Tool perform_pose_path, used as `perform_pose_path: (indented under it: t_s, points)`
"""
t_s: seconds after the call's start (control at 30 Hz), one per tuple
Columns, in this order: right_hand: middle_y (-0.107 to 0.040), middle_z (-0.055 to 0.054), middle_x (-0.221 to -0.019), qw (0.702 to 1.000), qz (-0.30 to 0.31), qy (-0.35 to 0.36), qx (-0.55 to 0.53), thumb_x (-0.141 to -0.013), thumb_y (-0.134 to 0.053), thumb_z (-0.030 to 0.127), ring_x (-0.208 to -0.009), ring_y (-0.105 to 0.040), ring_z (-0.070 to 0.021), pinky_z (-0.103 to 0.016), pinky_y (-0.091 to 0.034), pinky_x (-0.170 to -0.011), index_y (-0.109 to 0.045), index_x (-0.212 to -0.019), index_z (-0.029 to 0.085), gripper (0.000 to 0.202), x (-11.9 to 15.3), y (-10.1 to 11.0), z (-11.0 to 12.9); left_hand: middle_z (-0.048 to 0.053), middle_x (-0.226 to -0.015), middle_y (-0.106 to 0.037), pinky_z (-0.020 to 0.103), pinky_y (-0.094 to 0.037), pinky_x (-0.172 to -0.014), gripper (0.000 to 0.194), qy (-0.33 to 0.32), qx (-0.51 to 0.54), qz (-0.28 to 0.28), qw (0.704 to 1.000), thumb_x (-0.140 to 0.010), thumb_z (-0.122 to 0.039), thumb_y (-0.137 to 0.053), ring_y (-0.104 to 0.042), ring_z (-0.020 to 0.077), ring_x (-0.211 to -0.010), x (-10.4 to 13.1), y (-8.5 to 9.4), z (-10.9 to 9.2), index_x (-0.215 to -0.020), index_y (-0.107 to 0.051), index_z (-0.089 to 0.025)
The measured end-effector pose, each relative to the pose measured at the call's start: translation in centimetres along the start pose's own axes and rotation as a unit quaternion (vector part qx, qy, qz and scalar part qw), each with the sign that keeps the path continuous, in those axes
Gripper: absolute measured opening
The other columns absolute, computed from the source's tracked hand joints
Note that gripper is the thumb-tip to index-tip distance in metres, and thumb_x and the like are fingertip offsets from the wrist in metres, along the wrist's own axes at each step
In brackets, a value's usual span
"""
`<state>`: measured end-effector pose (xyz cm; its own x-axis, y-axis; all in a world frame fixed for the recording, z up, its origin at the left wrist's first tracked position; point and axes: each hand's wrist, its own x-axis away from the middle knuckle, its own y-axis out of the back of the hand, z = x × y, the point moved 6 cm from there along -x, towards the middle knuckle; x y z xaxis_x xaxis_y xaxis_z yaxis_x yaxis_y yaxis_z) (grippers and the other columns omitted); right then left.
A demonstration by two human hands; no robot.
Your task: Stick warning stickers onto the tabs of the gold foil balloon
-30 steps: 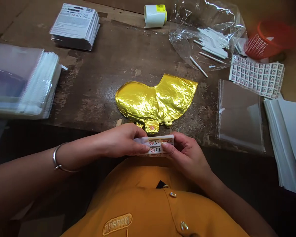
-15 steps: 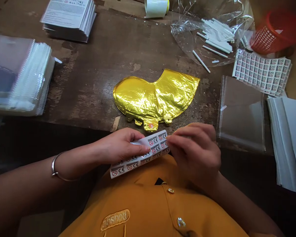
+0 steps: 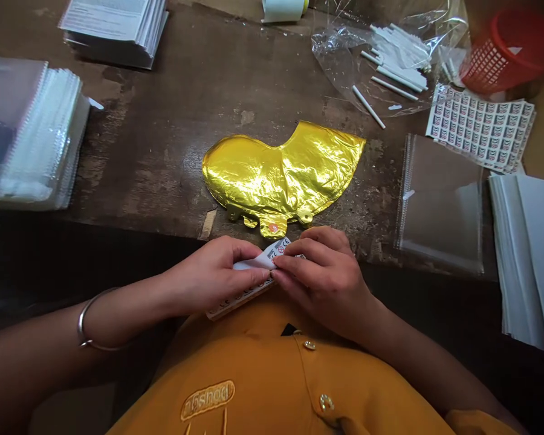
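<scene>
- The left hand is closed in a pinch, thumb on top, on a folded sheet of CE labels, in front of the bench edge.
- The right hand is narrow, fingertips bunched on the sheet's upturned part, just beside the left thumb; whether a single label is loose under them, I cannot tell.
- Just ahead of both hands, a gold foil balloon lies flat on the bench, tabs toward the person, a small round sticker on the middle one.
- Farther ahead and right of the right hand are a clear sleeve, a second label sheet and white sticks in a plastic bag.
- Well left of the left hand sits a stack of clear sleeves.
- Bending the backing sharply could crease or tear a label, the fold being right at the fingertips.
- With thumb and fingers so close, adhesive could catch on skin or a neighbouring label.
- If the left pinch slackened, the sheet could slip toward the lap, since no bench shows under it.
- The thin foil could wrinkle or slide if a hand brushed its tabs.
</scene>
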<state>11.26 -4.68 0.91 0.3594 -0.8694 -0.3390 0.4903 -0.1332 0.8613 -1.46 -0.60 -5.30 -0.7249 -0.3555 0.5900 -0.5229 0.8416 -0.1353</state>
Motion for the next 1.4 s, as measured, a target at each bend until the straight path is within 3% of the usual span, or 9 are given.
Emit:
perform_pose_path:
  t_s: [0.2, 0.4, 0.53, 0.7, 0.83, 1.07, 1.27, 1.33, 1.4]
  points:
    - [-0.070, -0.003, -0.076, 0.999, 0.003, 0.009, 0.042, -0.085, -0.063, 0.020, -0.079, -0.057, -0.0200, -0.038, -0.041, -0.074, -0.072, -0.077, 0.017, 0.012, -0.1, 0.0, 0.5, -0.003, -0.068, -0.056, 0.018, -0.036, -0.057, 0.021, -0.032, -0.044, -0.029, 0.998, -0.082, -0.034, -0.058, -0.044, 0.0099, -0.065, 0.1, -0.4, -1.0, -0.074, -0.063, -0.015]
    - [-0.070, -0.003, -0.073, 0.999, 0.003, 0.004, 0.039, -0.083, -0.062, 0.016, -0.075, -0.056, -0.0194, -0.037, -0.041, -0.070, -0.071, -0.072, 0.016, 0.014, 0.0, -0.5, 0.6, -0.003, -0.067, -0.054, 0.019, -0.035, -0.055, 0.022, -0.014, -0.041, -0.031, 0.999, -0.081, -0.036, -0.059, -0.042, 0.0096, -0.063, -0.2, -0.4, -0.5, -0.074, -0.063, -0.015]
    - [-0.069, -0.004, -0.074, 0.996, -0.005, -0.064, -0.058, -0.082, -0.062, 0.016, -0.075, -0.056, -0.0188, -0.036, -0.044, -0.071, -0.071, -0.073, 0.015, 0.012, 0.2, -0.6, -0.6, -0.003, -0.065, -0.052, 0.019, -0.033, -0.052, 0.024, 0.010, -0.022, -0.028, 0.999, -0.079, -0.039, -0.060, -0.041, 0.0095, -0.060, -0.3, -0.4, -0.1, -0.076, -0.063, -0.015]
    - [-0.072, -0.003, -0.081, 0.958, 0.034, -0.175, -0.226, -0.084, -0.062, 0.017, -0.077, -0.062, -0.0153, -0.031, -0.048, -0.072, -0.072, -0.087, 0.016, 0.011, 0.9, -0.9, -2.5, -0.003, -0.067, -0.055, 0.019, -0.034, -0.051, 0.029, 0.026, 0.002, -0.017, 1.000, -0.080, -0.043, -0.060, -0.043, 0.0095, -0.058, -0.3, -0.4, 0.1, -0.083, -0.066, -0.015]
    - [-0.072, -0.004, -0.081, 0.968, 0.021, -0.159, -0.192, -0.078, -0.073, 0.024, -0.078, -0.062, -0.0178, -0.034, -0.047, -0.074, -0.073, -0.088, 0.016, 0.013, 1.0, -0.6, -2.5, -0.004, -0.064, -0.052, 0.018, -0.031, -0.048, 0.029, 0.027, -0.002, -0.015, 1.000, -0.080, -0.044, -0.060, -0.040, 0.0083, -0.055, -0.4, -0.3, 0.0, -0.082, -0.065, -0.015]
    - [-0.072, -0.002, -0.075, 0.983, 0.019, -0.118, -0.137, -0.082, -0.066, 0.020, -0.074, -0.061, -0.0174, -0.035, -0.044, -0.073, -0.071, -0.081, 0.018, 0.006, 0.6, -0.8, -1.5, -0.005, -0.061, -0.048, 0.016, -0.030, -0.047, 0.024, 0.005, -0.020, -0.019, 1.000, -0.081, -0.038, -0.059, -0.037, 0.0071, -0.055, -0.3, -0.4, -0.4, -0.077, -0.063, -0.015]
    - [-0.070, -0.001, -0.073, 0.965, 0.020, -0.169, -0.199, -0.081, -0.063, 0.017, -0.072, -0.061, -0.0158, -0.031, -0.046, -0.072, -0.071, -0.077, 0.019, 0.009, 0.7, -1.1, -2.1, -0.005, -0.062, -0.048, 0.017, -0.031, -0.048, 0.023, -0.001, -0.027, -0.019, 0.999, -0.082, -0.036, -0.058, -0.039, 0.0075, -0.056, -0.3, -0.7, -0.1, -0.075, -0.059, -0.014]
    - [-0.071, -0.001, -0.073, 0.951, 0.007, -0.203, -0.233, -0.080, -0.063, 0.017, -0.072, -0.062, -0.0152, -0.030, -0.047, -0.071, -0.071, -0.076, 0.019, 0.009, 0.9, -1.3, -2.6, -0.003, -0.070, -0.055, 0.018, -0.037, -0.053, 0.020, -0.036, -0.020, -0.056, 0.998, -0.081, -0.035, -0.060, -0.047, 0.0096, -0.062, -0.2, -0.5, -0.4, -0.084, -0.059, -0.015]
    - [-0.071, -0.002, -0.073, 0.931, -0.007, -0.253, -0.264, -0.079, -0.064, 0.018, -0.070, -0.062, -0.0149, -0.028, -0.048, -0.067, -0.070, -0.074, 0.018, 0.008, 1.2, -1.7, -3.3, -0.001, -0.081, -0.061, 0.021, -0.044, -0.059, 0.029, -0.086, 0.011, -0.107, 0.990, -0.081, -0.032, -0.062, -0.055, 0.0124, -0.070, 0.0, -0.1, -0.7, -0.105, -0.055, -0.018]
